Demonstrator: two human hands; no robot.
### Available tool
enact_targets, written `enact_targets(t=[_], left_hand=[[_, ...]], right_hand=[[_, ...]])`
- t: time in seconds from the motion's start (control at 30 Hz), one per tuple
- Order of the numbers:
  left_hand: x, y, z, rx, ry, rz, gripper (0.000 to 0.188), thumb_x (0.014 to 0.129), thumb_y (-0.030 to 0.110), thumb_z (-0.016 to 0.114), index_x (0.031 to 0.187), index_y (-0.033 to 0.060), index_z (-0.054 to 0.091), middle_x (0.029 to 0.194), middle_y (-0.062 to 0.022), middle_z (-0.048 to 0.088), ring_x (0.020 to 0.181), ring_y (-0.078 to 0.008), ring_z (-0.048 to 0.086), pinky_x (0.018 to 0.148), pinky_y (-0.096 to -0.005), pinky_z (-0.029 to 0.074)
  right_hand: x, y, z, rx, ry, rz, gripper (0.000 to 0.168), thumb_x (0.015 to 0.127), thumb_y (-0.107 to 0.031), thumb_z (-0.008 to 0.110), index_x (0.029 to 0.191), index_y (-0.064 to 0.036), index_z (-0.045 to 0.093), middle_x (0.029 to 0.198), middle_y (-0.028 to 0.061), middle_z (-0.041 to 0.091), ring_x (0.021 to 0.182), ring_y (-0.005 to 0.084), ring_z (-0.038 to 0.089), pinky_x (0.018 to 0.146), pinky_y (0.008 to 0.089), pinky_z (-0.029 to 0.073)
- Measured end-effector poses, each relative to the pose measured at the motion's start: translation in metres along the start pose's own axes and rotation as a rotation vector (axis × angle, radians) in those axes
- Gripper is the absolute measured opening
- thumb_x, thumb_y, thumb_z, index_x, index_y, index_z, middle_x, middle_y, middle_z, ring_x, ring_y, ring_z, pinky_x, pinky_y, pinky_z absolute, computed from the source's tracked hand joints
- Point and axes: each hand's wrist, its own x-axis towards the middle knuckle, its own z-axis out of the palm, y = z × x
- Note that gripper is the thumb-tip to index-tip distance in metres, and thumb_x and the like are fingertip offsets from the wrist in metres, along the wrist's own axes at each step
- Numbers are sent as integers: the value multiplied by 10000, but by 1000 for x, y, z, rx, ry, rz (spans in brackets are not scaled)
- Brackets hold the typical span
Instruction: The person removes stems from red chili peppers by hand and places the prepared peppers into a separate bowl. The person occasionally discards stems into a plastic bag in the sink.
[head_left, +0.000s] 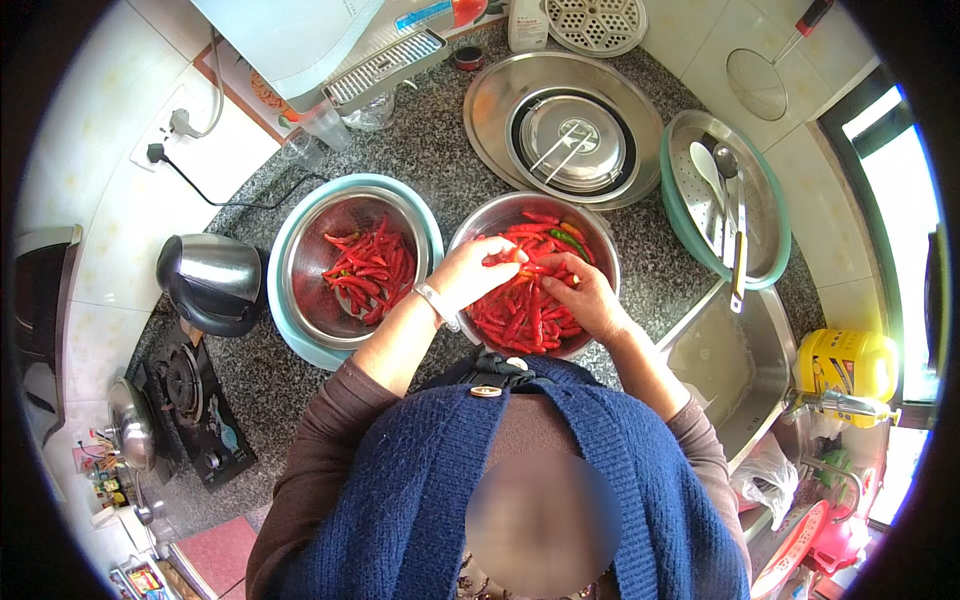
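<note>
Both hands meet above a stainless steel bowl (613, 259) heaped with red chili peppers (525, 322), among them a green one (568, 241). My left hand (484, 266) pinches a red chili (513, 255) between thumb and fingers. Close beside it, the fingertips of my right hand (581, 292) close on a chili too, perhaps the same one; the fingers partly hide it. To the left, a second steel bowl (304, 247) holds a smaller pile of red chilies (371, 270). That bowl sits inside a light blue basin (281, 330).
An electric kettle (214, 281) and a gas stove (199, 405) are at left. Behind the bowls lie a large steel lid (487, 120) and a smaller lid (577, 146). A green basin (679, 225) with a strainer and utensils overhangs the sink (712, 367) at right.
</note>
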Motion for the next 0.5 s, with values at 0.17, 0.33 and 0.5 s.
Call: enact_targets(t=[0.17, 0.33, 0.5], left_hand=[[3, -17, 4, -10, 61, 92, 155, 872, 77, 607, 1013, 20, 638, 995, -51, 654, 928, -135, 606, 849, -254, 477], [-2, -10, 11, 801, 262, 402, 130, 714, 189, 692, 794, 95, 652, 968, -86, 653, 870, -338, 587, 820, -397, 474], [3, -20, 31, 1197, -1, 191, 157, 711, 219, 684, 854, 156, 670, 929, -12, 634, 995, -284, 555, 834, -440, 429]], right_hand=[[0, 3, 0, -80, 11, 4, 202, 844, -171, 671, 1022, -84, 631, 880, 81, 609, 782, 156, 573, 710, 298, 479], [-5, 2, 6, -726, 234, -254, 228, 782, -166, 644, 1006, -124, 632, 1019, 155, 580, 903, 314, 606, 756, 409, 506], [-1, 4, 23, -1137, -140, -24, 229, 795, -224, 595, 998, -117, 611, 1009, 152, 609, 943, 335, 611, 769, 449, 508]])
